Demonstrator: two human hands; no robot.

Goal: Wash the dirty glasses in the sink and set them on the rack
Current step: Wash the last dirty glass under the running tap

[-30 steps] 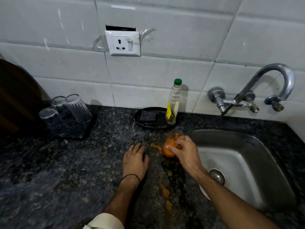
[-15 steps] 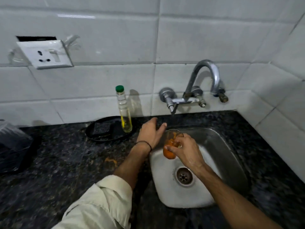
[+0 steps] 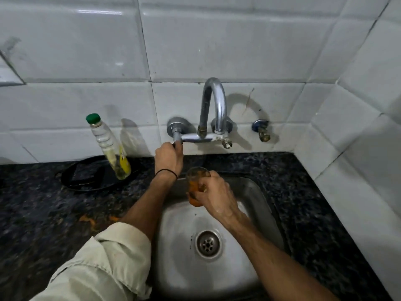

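Note:
My right hand (image 3: 214, 193) grips a glass (image 3: 196, 183) with orange residue inside, held over the back of the steel sink (image 3: 256, 213). My left hand (image 3: 169, 158) reaches up and grips the left tap handle (image 3: 176, 135) of the wall-mounted faucet (image 3: 213, 105). No water is visible coming from the spout. The rack is out of view.
A soap bottle (image 3: 110, 146) with a green cap stands in a black dish (image 3: 86, 175) holding a dark sponge, left of the sink on the dark granite counter (image 3: 43, 213). Orange spill spots (image 3: 90, 219) lie on the counter. White tiled walls close in behind and right.
The glass moved from the counter to over the sink in my right hand. My left hand left the counter and rose to take hold of the tap handle. The view shifted right.

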